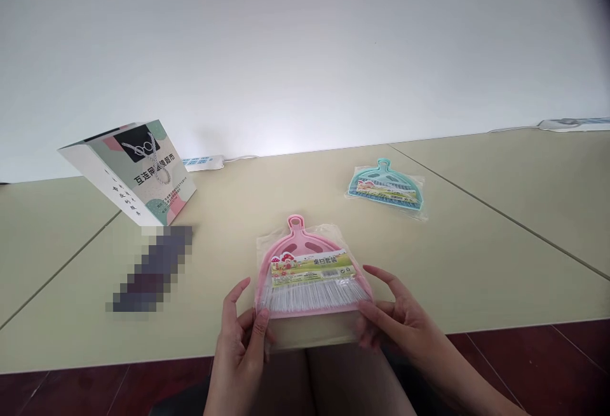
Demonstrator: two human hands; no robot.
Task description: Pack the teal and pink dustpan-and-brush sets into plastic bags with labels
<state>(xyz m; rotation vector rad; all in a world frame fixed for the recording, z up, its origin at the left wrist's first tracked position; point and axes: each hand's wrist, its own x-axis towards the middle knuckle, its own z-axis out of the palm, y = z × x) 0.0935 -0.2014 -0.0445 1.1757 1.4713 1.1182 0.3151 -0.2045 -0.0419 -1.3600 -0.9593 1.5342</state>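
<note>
A pink dustpan and brush set [312, 270] in a clear plastic bag is at the table's front edge, its handle pointing away from me. White bristles face me below a printed label. My left hand [243, 333] pinches the set's near left corner between thumb and fingers. At the near right corner, my right hand [395, 314] grips the bag and rim, thumb on top and index finger raised. Some fingertips of both hands are hidden beneath the bag. Farther back on the right lies a turquoise dustpan and brush set [385, 186], also bagged.
A paper shopping bag [138, 174] with a rope handle leans at the left. In front of it lies a pixelated dark object [152, 270]. Power strips [204, 162] sit along the white wall. Seams cross the pale table [452, 276], and its front edge is near my lap.
</note>
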